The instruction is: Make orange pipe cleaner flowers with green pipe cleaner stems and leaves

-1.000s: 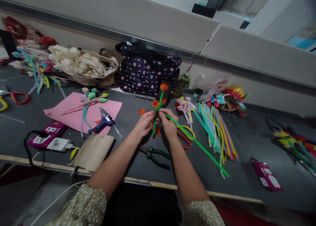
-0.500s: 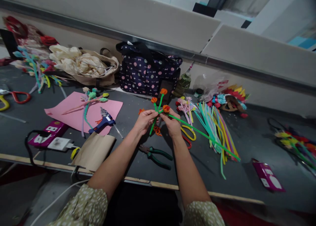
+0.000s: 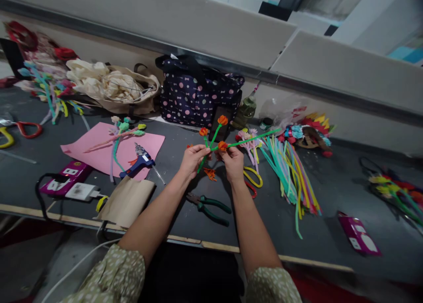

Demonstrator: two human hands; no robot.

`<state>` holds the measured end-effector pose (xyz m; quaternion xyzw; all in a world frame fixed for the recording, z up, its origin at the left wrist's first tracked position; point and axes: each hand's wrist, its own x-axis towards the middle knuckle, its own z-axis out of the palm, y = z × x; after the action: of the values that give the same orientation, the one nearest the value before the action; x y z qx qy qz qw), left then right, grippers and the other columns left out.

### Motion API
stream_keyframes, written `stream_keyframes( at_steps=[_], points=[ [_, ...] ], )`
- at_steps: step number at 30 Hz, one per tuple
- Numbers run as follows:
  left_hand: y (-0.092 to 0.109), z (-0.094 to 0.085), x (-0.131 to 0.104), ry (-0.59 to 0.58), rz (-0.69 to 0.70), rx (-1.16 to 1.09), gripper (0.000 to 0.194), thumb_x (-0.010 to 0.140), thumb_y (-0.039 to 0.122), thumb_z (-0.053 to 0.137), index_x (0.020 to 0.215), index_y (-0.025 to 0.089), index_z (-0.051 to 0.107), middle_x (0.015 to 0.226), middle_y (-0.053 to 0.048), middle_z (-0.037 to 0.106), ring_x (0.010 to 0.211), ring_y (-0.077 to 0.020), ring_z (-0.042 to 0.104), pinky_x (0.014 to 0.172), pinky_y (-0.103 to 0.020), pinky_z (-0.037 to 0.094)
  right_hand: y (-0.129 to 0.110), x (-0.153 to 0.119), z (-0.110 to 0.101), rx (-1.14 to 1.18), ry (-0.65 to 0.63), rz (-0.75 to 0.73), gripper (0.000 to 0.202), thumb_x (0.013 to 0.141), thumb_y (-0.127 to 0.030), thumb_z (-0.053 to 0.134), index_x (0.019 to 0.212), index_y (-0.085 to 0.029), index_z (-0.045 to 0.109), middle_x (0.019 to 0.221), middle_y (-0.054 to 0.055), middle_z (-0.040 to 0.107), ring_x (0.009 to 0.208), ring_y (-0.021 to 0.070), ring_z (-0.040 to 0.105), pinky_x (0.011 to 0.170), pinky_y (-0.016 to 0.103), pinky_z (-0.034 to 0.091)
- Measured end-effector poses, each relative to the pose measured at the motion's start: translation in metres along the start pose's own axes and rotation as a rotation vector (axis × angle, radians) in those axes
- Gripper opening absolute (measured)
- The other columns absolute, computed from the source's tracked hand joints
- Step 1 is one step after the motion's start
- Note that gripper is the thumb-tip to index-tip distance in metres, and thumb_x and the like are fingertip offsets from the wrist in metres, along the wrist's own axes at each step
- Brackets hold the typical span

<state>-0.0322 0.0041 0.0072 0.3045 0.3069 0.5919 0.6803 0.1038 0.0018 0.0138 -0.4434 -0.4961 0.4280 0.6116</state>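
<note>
In the head view, my left hand (image 3: 192, 162) pinches the crossing green stems of a small pipe-cleaner flower bunch. Orange blooms (image 3: 222, 120) top its stems, and the stem ends poke out below my fingers. Close by on the right, my right hand (image 3: 234, 164) is closed at a green pipe cleaner (image 3: 257, 137) beside another orange bloom (image 3: 222, 146); its long free end points right and slightly up. Under my hands lie an orange pipe-cleaner piece (image 3: 210, 174) and green-handled pliers (image 3: 213, 208). Scissors with yellow and red handles (image 3: 254, 177) lie partly behind my right hand.
A blue glue gun (image 3: 140, 162) rests on pink paper (image 3: 95, 140) at left, near a brown paper piece (image 3: 127, 203) and a purple power strip (image 3: 71, 173). Loose pipe cleaners (image 3: 291, 175) spread at right. A dark patterned bag (image 3: 198, 95) and a phone (image 3: 220, 122) stand behind.
The long green pipe cleaner has swung up, from slanting down right to pointing right and slightly upward. The upper orange blooms shifted slightly; my hands stay nearly in place.
</note>
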Motion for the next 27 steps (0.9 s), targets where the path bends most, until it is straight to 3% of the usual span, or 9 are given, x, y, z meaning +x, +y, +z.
stream_keyframes(
  at_steps=[9,15,22,27],
  points=[
    [-0.005,-0.001,-0.001,0.020,0.182,0.162,0.023,0.062,0.032,0.077,0.068,0.013,0.064,0.062,0.001,0.062,0.057,-0.0088,0.058,0.062,-0.022,0.046,-0.001,-0.003,0.003,0.018,0.007,-0.045,0.023,0.070,-0.037,0.069,0.076,-0.016,0.065,0.061,-0.001,0.062,0.053,0.0101,0.054,0.051,0.023,0.043],
    [-0.007,0.001,-0.002,0.001,0.199,0.204,0.027,0.062,0.035,0.077,0.069,0.014,0.063,0.062,0.001,0.060,0.056,-0.0095,0.057,0.062,-0.024,0.048,-0.002,0.001,-0.001,0.072,0.121,-0.060,0.023,0.069,-0.037,0.069,0.079,-0.018,0.064,0.061,-0.003,0.060,0.052,0.0089,0.051,0.051,0.022,0.041],
    [-0.005,0.002,-0.002,-0.025,0.188,0.265,0.025,0.063,0.035,0.075,0.068,0.014,0.062,0.060,0.002,0.058,0.054,-0.0094,0.057,0.059,-0.023,0.045,-0.005,0.007,-0.013,0.183,0.118,0.089,0.021,0.067,-0.038,0.070,0.064,-0.018,0.062,0.061,-0.004,0.060,0.052,0.0091,0.052,0.053,0.024,0.044],
    [-0.006,0.001,-0.002,0.005,0.251,0.367,0.023,0.065,0.034,0.073,0.067,0.015,0.062,0.057,0.002,0.058,0.053,-0.0091,0.054,0.056,-0.021,0.041,-0.013,0.007,-0.018,0.138,0.038,0.149,0.036,0.076,-0.053,0.057,0.077,-0.018,0.068,0.069,0.002,0.067,0.058,0.0137,0.058,0.057,0.028,0.047]
  ],
)
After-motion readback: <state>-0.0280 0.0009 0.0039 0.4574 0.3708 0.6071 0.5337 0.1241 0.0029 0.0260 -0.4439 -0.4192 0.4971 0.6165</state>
